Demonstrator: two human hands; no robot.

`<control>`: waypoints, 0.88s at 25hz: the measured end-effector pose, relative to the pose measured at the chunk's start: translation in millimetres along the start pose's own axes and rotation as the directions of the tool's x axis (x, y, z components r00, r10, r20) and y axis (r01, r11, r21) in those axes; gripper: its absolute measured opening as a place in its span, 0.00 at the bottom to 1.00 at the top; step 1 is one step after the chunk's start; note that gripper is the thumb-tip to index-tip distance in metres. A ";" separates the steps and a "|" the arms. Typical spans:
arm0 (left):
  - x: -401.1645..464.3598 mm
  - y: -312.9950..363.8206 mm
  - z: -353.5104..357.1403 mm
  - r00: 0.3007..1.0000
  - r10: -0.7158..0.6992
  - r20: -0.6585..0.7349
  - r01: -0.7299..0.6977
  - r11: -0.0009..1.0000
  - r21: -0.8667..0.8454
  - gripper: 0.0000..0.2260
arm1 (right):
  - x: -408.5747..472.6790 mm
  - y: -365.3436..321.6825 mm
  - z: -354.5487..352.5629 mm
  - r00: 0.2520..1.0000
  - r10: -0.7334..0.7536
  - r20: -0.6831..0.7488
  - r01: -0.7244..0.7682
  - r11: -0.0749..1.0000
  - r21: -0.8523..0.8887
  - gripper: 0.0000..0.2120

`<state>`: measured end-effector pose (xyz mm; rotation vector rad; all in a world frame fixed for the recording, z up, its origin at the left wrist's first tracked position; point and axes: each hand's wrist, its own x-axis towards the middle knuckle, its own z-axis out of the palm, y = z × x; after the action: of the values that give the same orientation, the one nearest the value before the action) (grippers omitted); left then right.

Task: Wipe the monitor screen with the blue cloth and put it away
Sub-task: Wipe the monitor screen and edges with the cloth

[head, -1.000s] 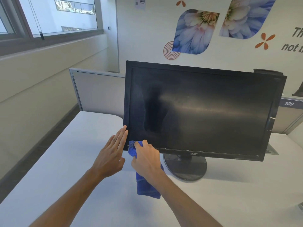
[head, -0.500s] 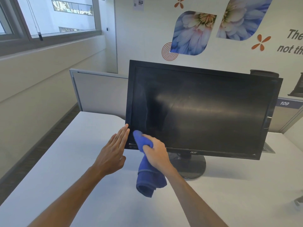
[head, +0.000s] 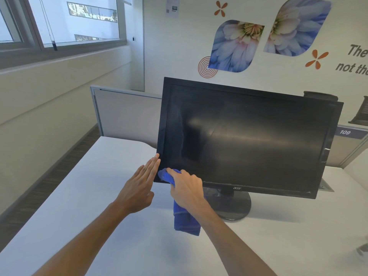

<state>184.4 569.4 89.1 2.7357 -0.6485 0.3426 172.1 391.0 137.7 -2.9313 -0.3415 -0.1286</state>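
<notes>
The blue cloth [head: 186,213] is clenched in the right hand [head: 186,191] and pressed against the lower-left corner of the Acer monitor [head: 247,136], at about 7 o'clock on the screen. A bunched end of the cloth shows past the fingertips at the bezel, while the rest hangs down below the wrist, its lower hem close above the white desk [head: 83,196]. The left hand [head: 139,189] is held flat with the fingers straight and together, grasping nothing; its fingertips touch the monitor's left edge at about 8 o'clock, just beside the cloth. The screen is dark, with faint streaks across the middle. The monitor is seen standing on a round black base [head: 237,206], at 6 o'clock beneath the panel, on the desk. A grey partition [head: 123,114] stands behind the desk at 9 o'clock from the monitor, and flower decals [head: 235,44] are seen on the wall at 12 o'clock. A sign reading 109 [head: 345,132] is visible at 3 o'clock.
</notes>
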 end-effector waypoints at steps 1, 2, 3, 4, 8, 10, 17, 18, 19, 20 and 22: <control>0.0 -0.8 0.7 1.000 0.000 0.000 0.000 1.000 -0.002 0.44 | 1.7 -5.2 0.0 0.999 -0.002 0.033 0.003 1.000 -0.024 0.26; 0.3 -1.6 1.7 1.000 0.001 -0.002 -0.001 1.000 -0.005 0.44 | 3.0 -10.0 0.2 0.998 0.001 0.068 0.003 0.999 -0.050 0.26; 0.6 -2.1 2.5 1.000 0.000 -0.001 0.000 1.000 -0.010 0.44 | 4.2 -13.6 0.8 0.995 -0.001 0.100 0.009 0.997 -0.075 0.26; 0.9 -2.5 3.2 1.000 -0.002 -0.001 0.002 1.000 -0.017 0.44 | 5.1 -15.8 1.4 0.992 -0.002 0.123 0.013 0.996 -0.091 0.27; 1.5 -4.0 4.1 1.000 0.006 -0.012 -0.007 0.999 -0.036 0.43 | 2.6 -17.9 2.1 0.989 -0.028 0.144 0.044 0.993 -0.108 0.26; 1.2 -4.3 3.9 1.000 0.010 -0.009 -0.011 0.999 -0.043 0.43 | -1.9 -16.7 2.6 0.985 -0.037 0.168 0.051 0.995 -0.080 0.26; 0.6 -3.3 1.7 0.999 0.022 -0.024 -0.024 0.997 -0.075 0.44 | 0.7 -16.1 -5.6 0.966 -0.048 0.253 0.042 0.999 0.030 0.25; 0.3 -3.3 1.3 0.999 0.025 -0.025 -0.027 0.996 -0.081 0.43 | 2.4 -15.3 -6.2 0.963 -0.050 0.264 0.042 0.998 0.038 0.25; -0.4 -2.9 0.8 0.999 0.027 -0.023 -0.029 0.996 -0.089 0.43 | 3.7 -15.0 -6.6 0.959 -0.047 0.279 0.038 0.999 0.038 0.25; -0.9 -2.5 0.6 0.999 0.028 -0.022 -0.030 0.995 -0.096 0.43 | 5.5 -14.6 -6.9 0.955 -0.043 0.293 0.034 0.999 0.036 0.25; -1.5 -2.5 0.7 0.999 0.025 -0.024 -0.027 0.994 -0.105 0.43 | 10.6 -13.6 -9.3 0.949 -0.046 0.311 0.038 0.999 0.033 0.25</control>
<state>184.4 571.9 87.5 2.6219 -0.6767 0.3356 178.6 404.4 150.4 -2.9149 -0.4471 0.3365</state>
